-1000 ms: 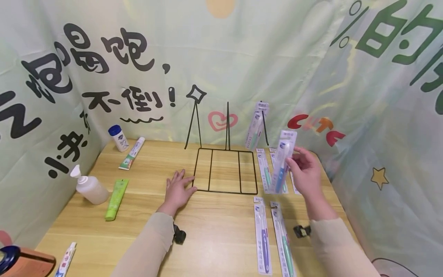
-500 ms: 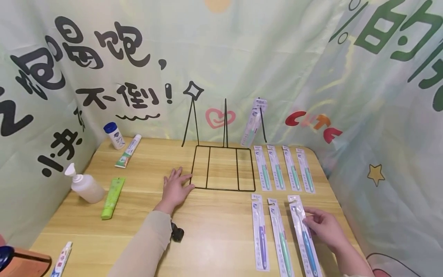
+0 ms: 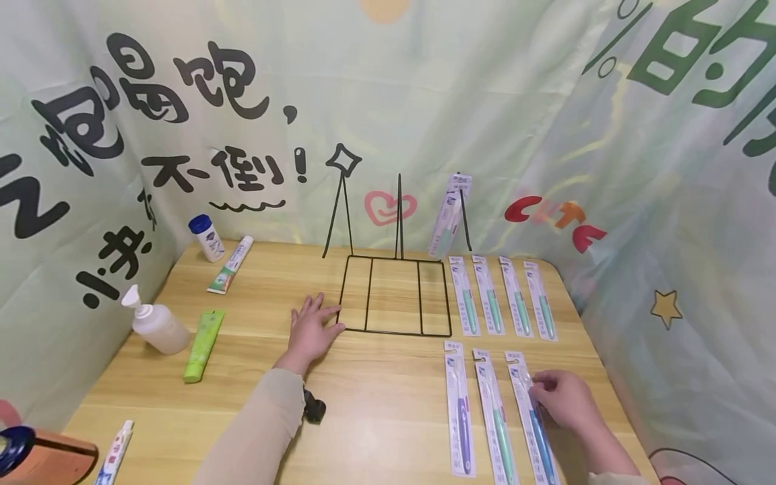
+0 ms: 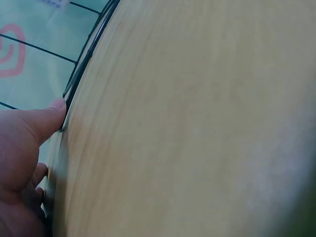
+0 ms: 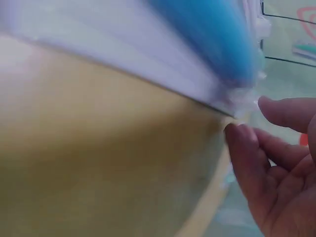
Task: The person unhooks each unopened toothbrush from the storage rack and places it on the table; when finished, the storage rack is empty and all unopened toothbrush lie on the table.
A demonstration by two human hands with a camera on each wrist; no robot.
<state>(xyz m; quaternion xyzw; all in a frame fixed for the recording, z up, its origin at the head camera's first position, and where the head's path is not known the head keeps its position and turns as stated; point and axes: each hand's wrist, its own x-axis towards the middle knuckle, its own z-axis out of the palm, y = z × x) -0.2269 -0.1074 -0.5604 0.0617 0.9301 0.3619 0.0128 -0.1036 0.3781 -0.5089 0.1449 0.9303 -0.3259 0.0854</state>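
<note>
My right hand pinches the right edge of a blue toothbrush in its blister pack, low at the tabletop at the front right. In the right wrist view, the thumb and forefinger are right at the pack's edge, beside the blue handle. Left of it lie a green packed toothbrush and a purple one. My left hand rests with spread fingers at the left side of a black wire rack, its thumb touching the frame.
Behind is a row of several green packed toothbrushes. Another packed toothbrush hangs on the rack's right prong. At left are a pump bottle, a green tube, toothpaste, a blue-capped bottle and a small tube.
My right hand has brought the blue packed toothbrush from above the back row to the front right, then lowered it beside the green one. The left hand has stayed at the rack.
</note>
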